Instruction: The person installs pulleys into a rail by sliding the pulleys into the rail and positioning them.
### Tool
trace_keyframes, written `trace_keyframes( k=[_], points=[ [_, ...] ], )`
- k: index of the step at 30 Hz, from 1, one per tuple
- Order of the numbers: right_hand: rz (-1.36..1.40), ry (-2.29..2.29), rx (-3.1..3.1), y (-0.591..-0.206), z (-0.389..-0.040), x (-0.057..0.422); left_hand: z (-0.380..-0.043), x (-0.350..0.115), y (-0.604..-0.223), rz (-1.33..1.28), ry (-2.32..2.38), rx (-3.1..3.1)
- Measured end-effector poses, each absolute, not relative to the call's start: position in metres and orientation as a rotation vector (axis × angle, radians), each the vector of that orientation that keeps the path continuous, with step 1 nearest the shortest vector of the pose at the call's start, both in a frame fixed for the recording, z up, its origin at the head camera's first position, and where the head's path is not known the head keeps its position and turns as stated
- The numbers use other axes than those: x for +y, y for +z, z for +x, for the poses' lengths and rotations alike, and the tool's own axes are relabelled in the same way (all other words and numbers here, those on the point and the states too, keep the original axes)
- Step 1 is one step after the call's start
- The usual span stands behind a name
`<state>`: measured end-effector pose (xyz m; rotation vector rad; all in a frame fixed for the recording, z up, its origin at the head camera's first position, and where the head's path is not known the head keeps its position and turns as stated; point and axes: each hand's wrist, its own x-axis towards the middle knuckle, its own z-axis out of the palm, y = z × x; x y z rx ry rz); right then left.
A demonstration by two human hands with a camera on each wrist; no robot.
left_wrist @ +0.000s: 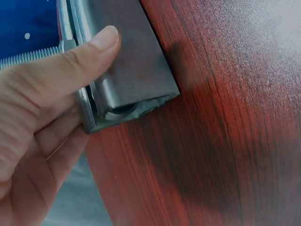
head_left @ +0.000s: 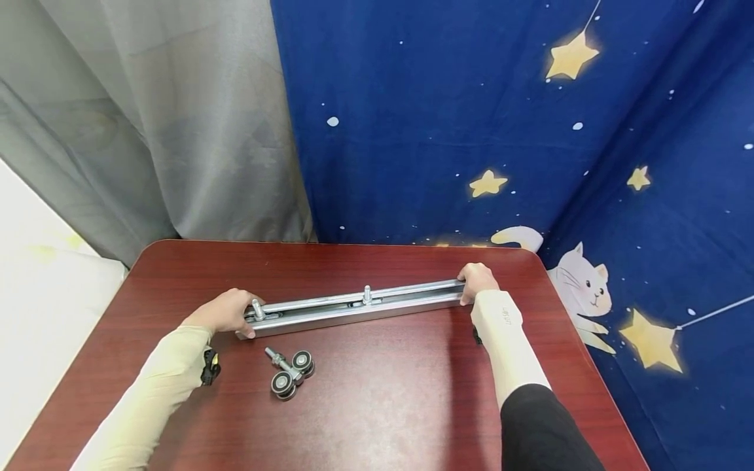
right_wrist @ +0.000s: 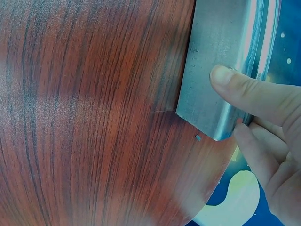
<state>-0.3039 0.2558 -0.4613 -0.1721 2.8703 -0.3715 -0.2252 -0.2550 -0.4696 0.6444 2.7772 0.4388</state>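
Note:
A long metal track point(head_left: 330, 319) with a slot along its top lies across the table, held at both ends. My left hand point(head_left: 226, 311) grips its left end, the thumb point(left_wrist: 101, 44) on the near side wall and the other fingers on the far side. At the right end my right hand point(head_left: 478, 280) holds it the same way, thumb point(right_wrist: 230, 80) on the near wall. Two threaded bolts stand up from the slot: one bolt point(head_left: 257, 310) beside my left hand, another bolt point(head_left: 368, 296) near the middle. What the bolts attach to is mostly hidden inside the track.
A loose roller trolley point(head_left: 292, 373) with several wheels and a threaded bolt lies in front of the track's left part. The red-brown wooden table point(head_left: 377, 405) ends at a grey curtain point(head_left: 218, 131) and a blue star-patterned curtain point(head_left: 412, 131).

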Motion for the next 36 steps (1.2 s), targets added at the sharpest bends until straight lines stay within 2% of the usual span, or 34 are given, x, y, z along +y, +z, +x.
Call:
trace_keyframes(
  k=[26, 36],
  points=[
    [-0.378, -0.171, 2.812, -0.456, -0.295, 0.260, -0.228, -0.243, -0.464, 0.369, 0.478, 2.768],
    [-0.508, -0.175, 2.917, -0.442, -0.283, 0.239, -0.228, -0.245, -0.462, 0.286, 0.489, 2.748]
  ],
)
